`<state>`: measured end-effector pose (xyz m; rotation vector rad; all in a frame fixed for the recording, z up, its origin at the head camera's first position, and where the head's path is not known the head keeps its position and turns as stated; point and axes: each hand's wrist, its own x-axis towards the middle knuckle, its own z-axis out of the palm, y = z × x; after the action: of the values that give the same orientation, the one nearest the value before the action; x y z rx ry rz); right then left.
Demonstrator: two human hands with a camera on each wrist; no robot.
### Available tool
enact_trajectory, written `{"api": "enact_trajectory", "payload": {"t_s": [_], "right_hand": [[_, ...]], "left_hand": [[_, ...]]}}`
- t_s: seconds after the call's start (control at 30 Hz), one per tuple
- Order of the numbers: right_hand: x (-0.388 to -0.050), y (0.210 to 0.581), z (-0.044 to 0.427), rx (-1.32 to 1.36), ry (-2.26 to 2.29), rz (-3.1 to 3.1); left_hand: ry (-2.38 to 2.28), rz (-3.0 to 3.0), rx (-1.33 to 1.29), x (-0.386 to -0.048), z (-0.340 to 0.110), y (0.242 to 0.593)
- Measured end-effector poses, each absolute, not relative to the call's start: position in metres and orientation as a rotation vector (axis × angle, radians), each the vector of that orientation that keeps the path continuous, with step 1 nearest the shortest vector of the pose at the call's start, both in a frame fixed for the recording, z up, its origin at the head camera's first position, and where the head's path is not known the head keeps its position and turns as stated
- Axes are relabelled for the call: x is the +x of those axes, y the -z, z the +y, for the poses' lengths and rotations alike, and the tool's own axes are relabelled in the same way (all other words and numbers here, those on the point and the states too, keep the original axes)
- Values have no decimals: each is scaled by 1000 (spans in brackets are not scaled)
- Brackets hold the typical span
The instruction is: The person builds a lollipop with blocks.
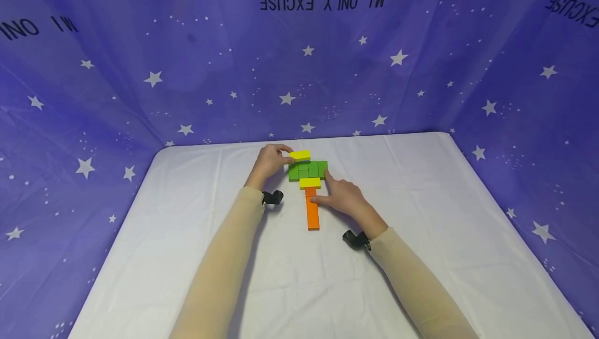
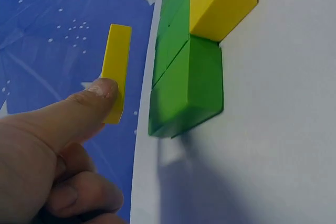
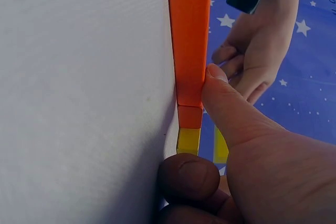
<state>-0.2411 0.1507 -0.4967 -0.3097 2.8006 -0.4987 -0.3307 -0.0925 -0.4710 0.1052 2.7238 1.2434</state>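
My left hand (image 1: pixel 270 162) pinches a yellow block (image 1: pixel 300 155) between thumb and fingers. In the left wrist view this block (image 2: pixel 116 66) hangs apart from the green blocks (image 2: pixel 170 85), against the blue cloth. Several green blocks (image 1: pixel 313 170) lie side by side on the table. Below them sits a second yellow block (image 1: pixel 310 183), then a short orange block (image 1: pixel 311 191) and a long orange one (image 1: pixel 313 217) in line. My right hand (image 1: pixel 346 197) has its thumb at the long orange block and a fingertip at the green blocks' right edge.
A white cloth (image 1: pixel 299 287) covers the table. Blue-purple curtains (image 1: pixel 262 68) with stars and lettering hang at the back and both sides. Each wrist wears a black camera, one on the left (image 1: pixel 273 197) and one on the right (image 1: pixel 355 239).
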Motion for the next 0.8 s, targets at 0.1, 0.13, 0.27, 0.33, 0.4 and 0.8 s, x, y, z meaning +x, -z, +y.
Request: {"api": "enact_trajectory", "payload": {"t_s": [0.1, 0.13, 0.27, 0.33, 0.4, 0.8], "right_hand": [[-240, 497, 151, -313, 502, 2808], [-241, 497, 151, -312, 507, 2809], [-241, 497, 150, -308, 517, 2807], [-240, 497, 150, -307, 518, 2803], [-240, 497, 150, -302, 518, 2801], [-241, 499, 150, -296, 510, 2808]], "left_hand": [[-1221, 2737, 100, -333, -86, 471], [-1211, 2742, 100, -334, -85, 471], [-1183, 2753, 120, -337, -81, 472], [-1181, 2743, 117, -338, -80, 473], [-1180, 2736, 110, -339, -79, 474], [-1105, 2728, 115, -345, -72, 475]]}}
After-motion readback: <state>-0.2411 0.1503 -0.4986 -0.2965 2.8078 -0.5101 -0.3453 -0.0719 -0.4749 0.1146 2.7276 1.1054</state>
